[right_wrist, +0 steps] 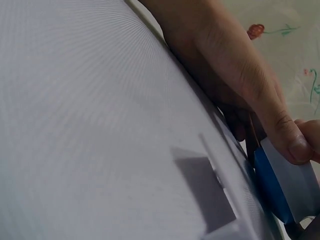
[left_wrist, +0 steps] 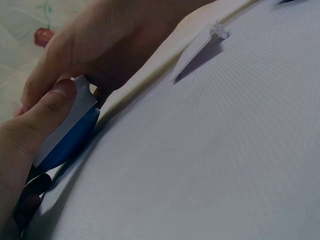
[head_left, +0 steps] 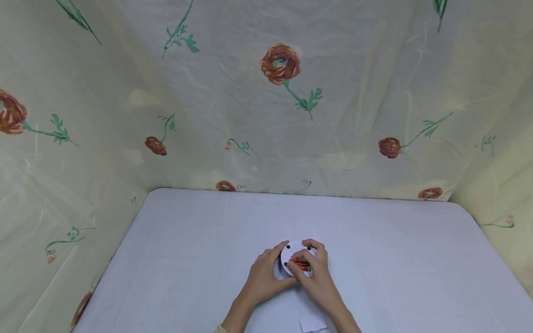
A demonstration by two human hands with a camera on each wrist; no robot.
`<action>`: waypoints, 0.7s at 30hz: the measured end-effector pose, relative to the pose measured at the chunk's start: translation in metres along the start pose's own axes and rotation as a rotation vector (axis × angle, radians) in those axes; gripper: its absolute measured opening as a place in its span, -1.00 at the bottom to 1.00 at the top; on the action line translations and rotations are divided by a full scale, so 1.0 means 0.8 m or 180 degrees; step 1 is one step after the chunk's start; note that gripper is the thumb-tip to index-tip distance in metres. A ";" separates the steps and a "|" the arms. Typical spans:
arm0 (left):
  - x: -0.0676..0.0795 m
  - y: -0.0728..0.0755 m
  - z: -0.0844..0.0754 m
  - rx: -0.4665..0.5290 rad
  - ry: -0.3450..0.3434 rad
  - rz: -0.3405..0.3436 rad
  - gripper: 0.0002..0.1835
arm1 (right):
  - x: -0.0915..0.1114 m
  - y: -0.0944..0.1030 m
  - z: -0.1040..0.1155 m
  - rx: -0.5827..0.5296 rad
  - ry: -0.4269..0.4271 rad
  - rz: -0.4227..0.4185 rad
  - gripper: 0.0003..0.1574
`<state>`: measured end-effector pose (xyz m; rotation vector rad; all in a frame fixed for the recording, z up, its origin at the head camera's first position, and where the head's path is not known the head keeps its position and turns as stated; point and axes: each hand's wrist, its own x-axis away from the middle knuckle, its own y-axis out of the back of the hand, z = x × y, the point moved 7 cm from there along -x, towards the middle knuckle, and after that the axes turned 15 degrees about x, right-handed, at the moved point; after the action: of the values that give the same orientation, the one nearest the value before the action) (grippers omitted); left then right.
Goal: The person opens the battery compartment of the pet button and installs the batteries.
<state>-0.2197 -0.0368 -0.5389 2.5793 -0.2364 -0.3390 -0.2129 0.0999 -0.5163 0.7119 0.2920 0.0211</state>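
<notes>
Cream fabric printed with rust-red flowers and green stems [head_left: 104, 138] hangs at the left, running along the far side and round to the right. Inside it spreads the white, cloth-textured surface [head_left: 200, 240]. Near the middle, the left hand [head_left: 265, 276] has its grip clamped round the left and near edges of a round white device with a perforated face, small black feet and a blue underside [head_left: 296, 248]. The device sits tilted, perforated face up, between the hands. In its open recess show orange and dark contents [head_left: 304, 267], partly hidden by fingers. Nearer and slightly right, a thin white plastic plate with a small tab [head_left: 313, 323] rests tilted on the surface. Furthest right of these, the right hand [head_left: 318, 274] bends over the device, thumb and forefinger close together at the recess; whether they pinch anything, I cannot tell.
</notes>
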 end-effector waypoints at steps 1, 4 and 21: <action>0.000 0.000 0.000 0.0001 -0.0001 0.0003 -0.04 | 0.000 0.000 0.000 0.0001 0.0005 -0.0001 -0.89; 0.000 0.000 0.000 -0.0008 0.0018 0.0009 -0.03 | 0.000 0.000 -0.001 0.0001 0.0014 0.0004 -0.88; 0.000 -0.001 0.000 -0.0011 0.0081 0.0037 -0.03 | 0.000 -0.003 -0.002 0.0011 0.0039 0.0061 -0.84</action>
<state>-0.2199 -0.0362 -0.5394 2.5762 -0.2412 -0.3020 -0.2132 0.0990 -0.5188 0.7183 0.2971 0.0430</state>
